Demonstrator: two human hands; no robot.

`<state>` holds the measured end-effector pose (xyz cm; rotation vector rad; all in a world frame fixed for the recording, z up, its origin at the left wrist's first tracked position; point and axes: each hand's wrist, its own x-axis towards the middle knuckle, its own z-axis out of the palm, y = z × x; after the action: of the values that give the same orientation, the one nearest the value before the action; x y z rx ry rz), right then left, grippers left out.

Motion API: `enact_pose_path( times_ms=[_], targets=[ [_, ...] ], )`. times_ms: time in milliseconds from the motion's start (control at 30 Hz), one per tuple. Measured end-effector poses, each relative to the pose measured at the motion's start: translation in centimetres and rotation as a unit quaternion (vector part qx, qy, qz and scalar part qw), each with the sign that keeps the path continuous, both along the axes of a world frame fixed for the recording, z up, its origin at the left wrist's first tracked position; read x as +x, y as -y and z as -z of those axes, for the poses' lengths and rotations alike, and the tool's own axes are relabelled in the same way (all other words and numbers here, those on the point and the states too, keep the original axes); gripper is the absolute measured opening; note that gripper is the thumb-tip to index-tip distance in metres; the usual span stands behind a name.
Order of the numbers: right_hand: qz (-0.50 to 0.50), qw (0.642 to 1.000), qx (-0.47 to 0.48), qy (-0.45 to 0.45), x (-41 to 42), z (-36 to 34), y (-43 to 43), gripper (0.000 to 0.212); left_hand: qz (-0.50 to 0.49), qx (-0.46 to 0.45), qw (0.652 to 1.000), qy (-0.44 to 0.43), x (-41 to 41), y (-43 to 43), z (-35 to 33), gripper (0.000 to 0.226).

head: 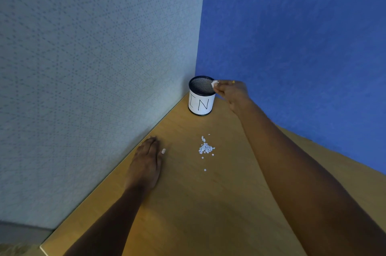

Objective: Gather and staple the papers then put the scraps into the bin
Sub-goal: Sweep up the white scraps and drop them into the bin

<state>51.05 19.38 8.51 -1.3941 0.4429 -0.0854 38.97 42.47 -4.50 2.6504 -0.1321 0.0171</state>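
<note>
Scraps (205,148) — tiny white paper dots, loosely piled.

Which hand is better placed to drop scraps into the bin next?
Right. The right hand pinches white scraps at the rim of the bin, while the left hand lies flat on the table, farther from the bin, holding nothing.
</note>
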Motion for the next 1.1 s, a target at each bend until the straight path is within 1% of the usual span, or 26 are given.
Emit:
enact_pose_path(
  times_ms=[100, 167, 233, 367, 433, 533, 633, 700, 833, 900, 967, 1000, 1067, 1100],
  targets=[
    [-0.013, 0.988, -0.152, -0.011, 2.0, 0.1, -0.7, 0.025, 0.001, -0.002, 1.000, 0.001, 0.1, 0.0, -0.1, 0.050],
    [-0.040, 0.964, -0.262, -0.021, 2.7, 0.2, -1.2, 0.023, 0.003, -0.002, 1.000, 0.004, 0.2, 0.0, 0.1, 0.050],
    [-0.061, 0.937, -0.342, -0.028, 3.0, 0.2, -1.6, 0.023, 0.003, -0.001, 1.000, 0.005, 0.2, -0.1, 0.2, 0.050],
    [-0.072, 0.906, -0.415, -0.026, 3.1, 0.0, -2.1, 0.024, 0.000, 0.003, 1.000, 0.005, 0.2, -0.1, 0.1, 0.056],
    [-0.061, 0.885, -0.461, -0.006, 3.2, 0.2, -2.1, 0.022, 0.000, 0.005, 1.000, 0.005, 0.2, 0.0, 0.0, 0.053],
    [-0.053, 0.873, -0.484, 0.026, 3.0, 0.4, -1.8, 0.017, 0.000, 0.002, 1.000, 0.006, 0.1, 0.0, -0.1, 0.051],
    [-0.063, 0.872, -0.485, 0.040, 2.8, 0.5, -1.5, 0.022, 0.000, 0.004, 1.000, 0.006, 0.1, 0.0, 0.0, 0.050],
    [-0.058, 0.881, -0.466, 0.051, 2.5, 0.7, -1.4, 0.026, -0.001, 0.005, 1.000, 0.005, 0.1, 0.0, 0.0, 0.051],
    [-0.017, 0.916, -0.394, 0.079, 1.2, 1.0, -1.4, 0.022, -0.002, 0.003, 1.000, 0.005, 0.1, -0.1, 0.0, 0.051],
    [0.022, 0.919, -0.380, 0.104, -0.4, 1.6, -1.5, 0.021, -0.001, 0.002, 1.000, 0.006, 0.0, 0.0, 0.0, 0.052],
    [0.049, 0.911, -0.387, 0.132, -2.5, 2.7, -1.6, 0.020, 0.000, 0.003, 1.000, 0.006, 0.0, 0.0, 0.0, 0.058],
    [0.045, 0.907, -0.396, 0.139, -3.5, 3.4, -1.6, 0.020, 0.000, 0.003, 1.000, 0.007, 0.0, 0.0, -0.1, 0.065],
    [0.005, 0.901, -0.416, 0.121, -5.1, 5.3, -1.4, 0.022, 0.000, 0.004, 1.000, 0.010, 0.1, -0.1, 0.0, 0.078],
    [-0.022, 0.900, -0.425, 0.100, -5.8, 6.3, -1.3, 0.024, 0.000, 0.005, 1.000, 0.012, 0.1, -0.1, 0.0, 0.079]
  ],
)
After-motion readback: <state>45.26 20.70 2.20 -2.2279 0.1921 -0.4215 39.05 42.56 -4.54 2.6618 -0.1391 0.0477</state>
